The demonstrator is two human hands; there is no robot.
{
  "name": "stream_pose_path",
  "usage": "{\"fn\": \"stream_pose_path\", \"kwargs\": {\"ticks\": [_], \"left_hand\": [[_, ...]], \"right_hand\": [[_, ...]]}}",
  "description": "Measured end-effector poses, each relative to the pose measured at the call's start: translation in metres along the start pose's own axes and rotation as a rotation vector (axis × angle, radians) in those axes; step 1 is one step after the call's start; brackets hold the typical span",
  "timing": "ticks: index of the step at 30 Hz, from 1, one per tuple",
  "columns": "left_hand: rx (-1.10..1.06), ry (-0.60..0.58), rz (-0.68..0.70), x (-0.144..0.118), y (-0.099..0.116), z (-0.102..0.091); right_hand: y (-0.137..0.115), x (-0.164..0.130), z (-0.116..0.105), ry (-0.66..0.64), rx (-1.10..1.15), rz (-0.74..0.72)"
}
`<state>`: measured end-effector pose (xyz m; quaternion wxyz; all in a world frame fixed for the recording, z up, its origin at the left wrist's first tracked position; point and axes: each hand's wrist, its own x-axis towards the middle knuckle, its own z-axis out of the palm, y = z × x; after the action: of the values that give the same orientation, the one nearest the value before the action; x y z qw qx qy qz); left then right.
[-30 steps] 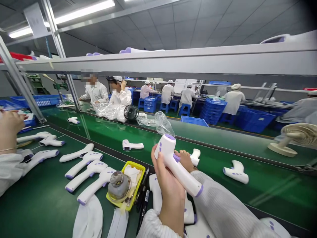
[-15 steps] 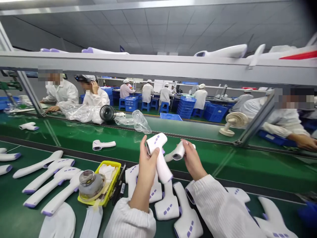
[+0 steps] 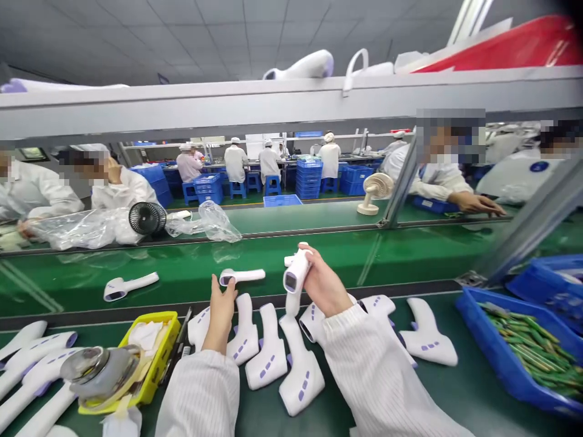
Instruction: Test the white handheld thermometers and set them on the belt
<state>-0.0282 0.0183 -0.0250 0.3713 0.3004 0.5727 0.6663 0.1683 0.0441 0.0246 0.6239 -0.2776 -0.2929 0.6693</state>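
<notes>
My right hand (image 3: 325,284) is closed around a white gun-shaped thermometer (image 3: 297,276), whose dark display window faces me and whose handle hangs down. My left hand (image 3: 219,315) is at the near edge of the green conveyor belt (image 3: 182,258), thumb and finger apart. Its thumb overlaps the head of another white thermometer (image 3: 249,275) lying on the belt; contact is unclear. Below my hands, several white thermometers with purple buttons lie in a row on the bench, among them a thermometer (image 3: 301,379) between my forearms. Part of another thermometer shows behind my right hand.
A yellow tray (image 3: 170,332) with a metal-topped jar (image 3: 93,367) stands at left, beside more thermometers. At right is a blue bin (image 3: 505,370) of green boards. Across the belt are a black fan (image 3: 147,218), a beige fan (image 3: 376,191) and co-workers. A shelf (image 3: 204,103) runs overhead.
The view has swung right, bringing in the blue bin. My left hand has let go of the thermometer it held and lowered. My right hand now holds its thermometer with the display window towards me.
</notes>
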Motion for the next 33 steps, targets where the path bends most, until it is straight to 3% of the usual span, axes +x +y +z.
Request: {"fn": "stream_pose_path", "kwargs": {"ticks": [3,6,8,12,19,33], "left_hand": [[0.024,-0.154,0.073,-0.021,0.014,0.014],[0.035,-0.509,0.191,-0.054,0.032,0.03],[0.1,-0.603,0.293,-0.075,0.042,0.036],[0.209,-0.479,0.427,-0.098,0.055,0.041],[0.244,-0.458,0.439,-0.108,0.061,0.038],[0.317,-0.454,0.511,-0.115,0.063,0.036]], "right_hand": [[0.001,-0.004,0.003,-0.058,-0.034,-0.03],[0.003,-0.009,0.008,-0.107,-0.021,-0.036],[0.004,-0.015,0.012,-0.175,-0.012,-0.006],[0.006,-0.025,0.021,-0.297,0.032,0.016],[0.005,-0.031,0.024,-0.454,0.077,0.014],[0.011,-0.028,0.02,-0.479,0.218,0.03]]}}
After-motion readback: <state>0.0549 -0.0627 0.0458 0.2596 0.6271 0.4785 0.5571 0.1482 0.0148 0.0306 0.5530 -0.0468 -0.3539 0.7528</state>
